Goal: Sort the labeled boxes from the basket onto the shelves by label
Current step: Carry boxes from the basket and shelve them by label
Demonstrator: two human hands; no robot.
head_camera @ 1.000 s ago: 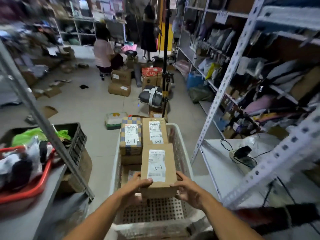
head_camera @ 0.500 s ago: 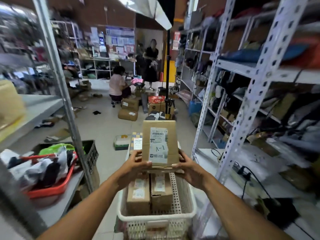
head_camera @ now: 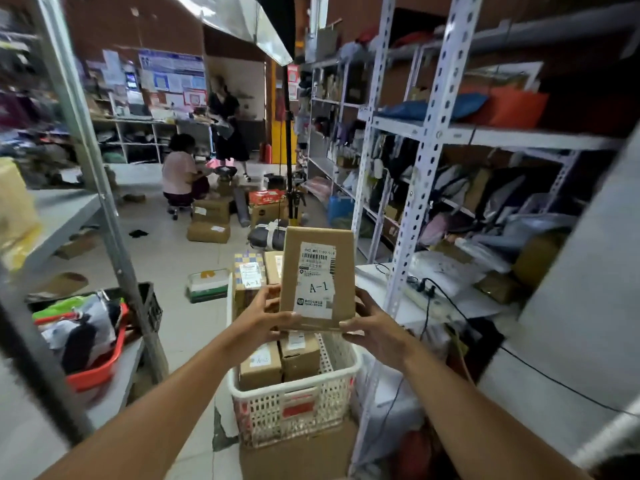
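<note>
At the far left of the frame a grey metal shelf (head_camera: 62,216) carries a blurred yellowish parcel (head_camera: 15,209) at its edge, and on the shelf below it, at lower left, a red basket (head_camera: 100,365) holds a heap of bagged items. Just right of that, a slanted metal upright (head_camera: 104,188) crosses the view from top to bottom, with a dark crate (head_camera: 152,306) on the floor behind it. In the upper middle a person in a pink top (head_camera: 178,171) crouches among brown cartons (head_camera: 209,221) on the tiled floor, and another person in dark clothing (head_camera: 227,123) stands behind. In the lower centre a white perforated basket (head_camera: 294,407) sits on the floor, with several taped boxes (head_camera: 277,360) inside it; one at the far end reads A-1. The left hand (head_camera: 261,315) has its grip curled round the lower left edge of a brown box (head_camera: 317,278), thumb on the front face. That box is held upright above the basket at centre frame, clear of the boxes below, its white label marked A-1 facing the camera. The right hand (head_camera: 375,329) grips the lower right corner of the same box, fingers wrapped behind it. At right, white slotted shelving (head_camera: 429,133) is packed with soft parcels, and its lowest shelf at middle right carries a power strip (head_camera: 420,289) with a black cable.
</note>
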